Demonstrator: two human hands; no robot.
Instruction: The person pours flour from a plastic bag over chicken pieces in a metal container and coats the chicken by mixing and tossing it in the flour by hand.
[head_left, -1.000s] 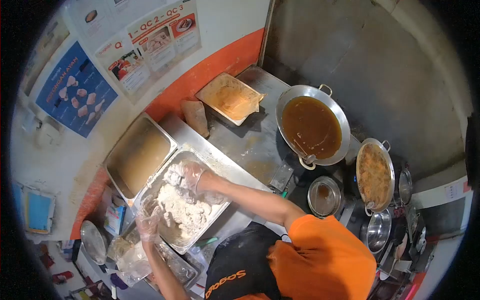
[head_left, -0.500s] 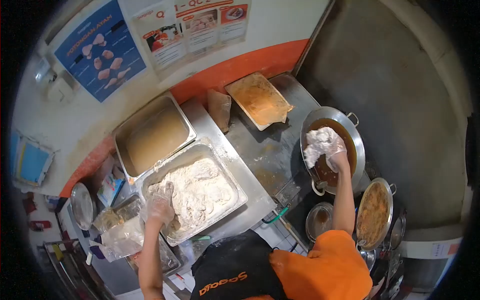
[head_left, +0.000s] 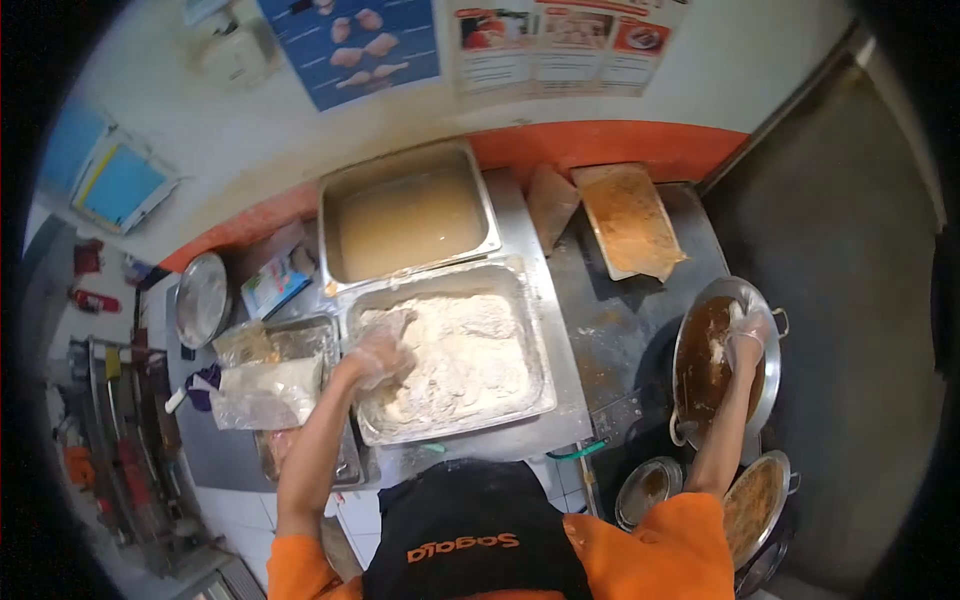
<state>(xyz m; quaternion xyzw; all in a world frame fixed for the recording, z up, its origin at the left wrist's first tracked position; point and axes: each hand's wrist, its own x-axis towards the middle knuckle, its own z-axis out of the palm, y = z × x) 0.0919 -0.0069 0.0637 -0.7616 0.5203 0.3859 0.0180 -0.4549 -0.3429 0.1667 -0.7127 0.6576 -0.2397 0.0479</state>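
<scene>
My left hand (head_left: 380, 358), in a clear plastic glove, rests at the left side of a metal pan (head_left: 548, 385) of flour. Its flour-caked fingers are apart and touch the flour (head_left: 465, 350), where lumpy coated pieces lie half buried. My right hand (head_left: 747, 335), gloved too, is over a wide two-handled wok (head_left: 762, 400) of brown liquid that looks like oil. Its whitened fingers are stretched out and I see no large piece in them. A pale floury patch (head_left: 717, 350) shows in the liquid beside the hand.
Behind the flour stands a metal pan of cloudy liquid (head_left: 410, 225). A tray with orange-brown crumbs (head_left: 625, 215) sits at the back of the counter. Another pan with a browned surface (head_left: 750, 510) is at lower right. Plastic bags (head_left: 265, 390) lie at the left.
The large white floured piece has left my right hand, which is now lower over the wok. My left hand stays at the flour pan. The whole view has swung round to the left.
</scene>
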